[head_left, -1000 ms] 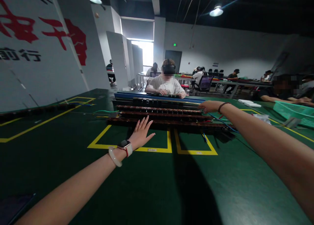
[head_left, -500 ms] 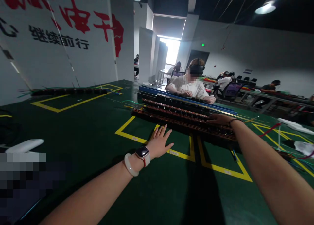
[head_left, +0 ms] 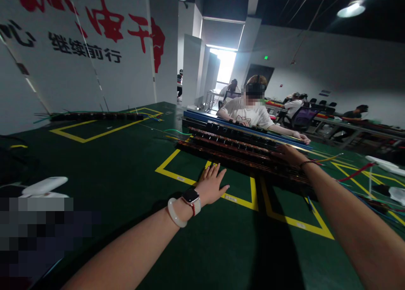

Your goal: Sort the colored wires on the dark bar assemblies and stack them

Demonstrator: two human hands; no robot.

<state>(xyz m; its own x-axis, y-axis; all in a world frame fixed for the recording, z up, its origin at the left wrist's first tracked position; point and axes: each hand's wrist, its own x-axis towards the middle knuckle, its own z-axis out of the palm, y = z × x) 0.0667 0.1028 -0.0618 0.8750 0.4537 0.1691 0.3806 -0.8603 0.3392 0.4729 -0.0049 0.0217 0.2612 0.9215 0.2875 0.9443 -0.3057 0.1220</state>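
Observation:
My left hand [head_left: 213,184] lies flat on the green table [head_left: 126,188], fingers spread and holding nothing, just in front of several long dark bundles [head_left: 221,153] with copper-coloured edges. Across the right part of these bundles reaches my right hand [head_left: 289,155], its fingers touching them. Those fingers are dim against the dark parts, and whether they grip or only rest there I cannot tell. Behind the bundles runs a long blue rail [head_left: 218,120]. A co-worker in a white shirt [head_left: 243,110] sits beyond it, one hand [head_left: 300,137] at its right end.
Yellow tape [head_left: 174,176] marks rectangles on the table. Another dark bundle with wires [head_left: 98,117] lies at the far left by the wall. White objects [head_left: 47,185] sit at the left edge. At the right are a red cable [head_left: 356,172] and loose wires.
The co-worker's hand has slid to the right along the blue rail, its arm straighter. My view has shifted slightly left. My own hands have stayed almost in place.

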